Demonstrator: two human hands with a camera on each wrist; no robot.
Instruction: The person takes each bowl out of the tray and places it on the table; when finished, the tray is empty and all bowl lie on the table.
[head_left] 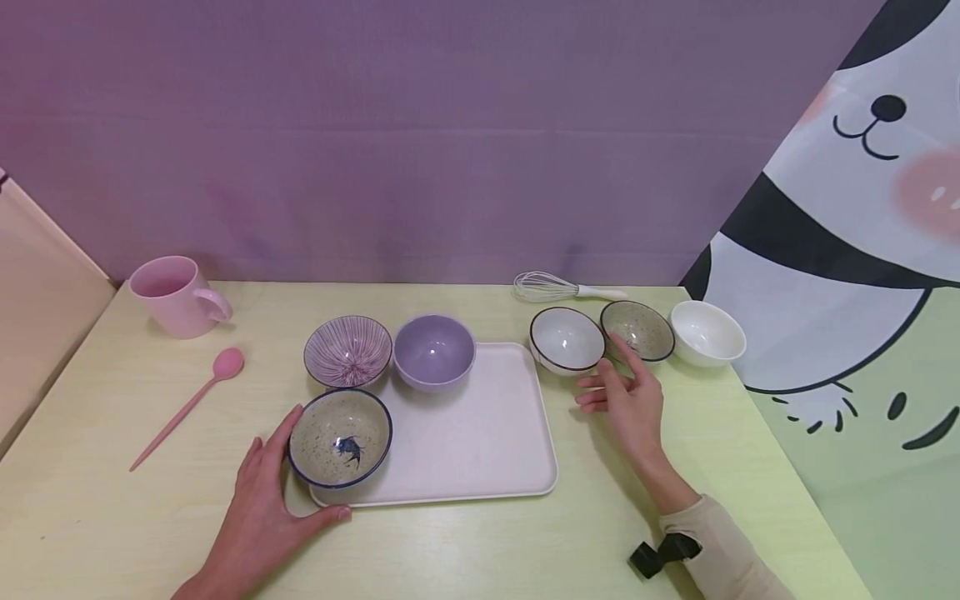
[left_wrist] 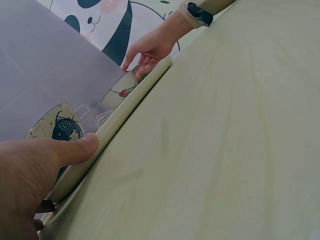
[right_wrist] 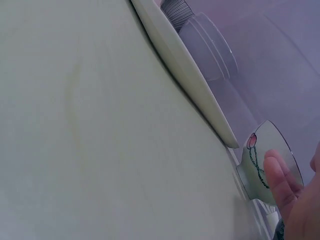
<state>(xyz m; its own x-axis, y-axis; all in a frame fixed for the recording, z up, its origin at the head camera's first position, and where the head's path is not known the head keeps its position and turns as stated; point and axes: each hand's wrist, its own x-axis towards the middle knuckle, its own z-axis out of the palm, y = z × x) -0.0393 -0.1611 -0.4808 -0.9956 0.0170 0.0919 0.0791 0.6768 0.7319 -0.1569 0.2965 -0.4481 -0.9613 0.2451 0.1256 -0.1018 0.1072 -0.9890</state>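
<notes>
On the left, my left hand is spread beside a speckled bowl with a blue rim and a blue fish. Its index fingertip is at the rim, and the thumb stretches along the tray's front edge, apart from the bowl. This bowl stands at the front left corner of a white tray, with a purple-striped bowl and a plain lilac bowl behind it. My right hand reaches over the right side, index fingertip at a brown-rimmed speckled bowl, thumb close to a dark-rimmed white bowl.
A plain white bowl stands at the far right. Behind the bowls lies a whisk with a white handle. At left are a pink mug and a pink spoon. A purple backdrop rises behind the table.
</notes>
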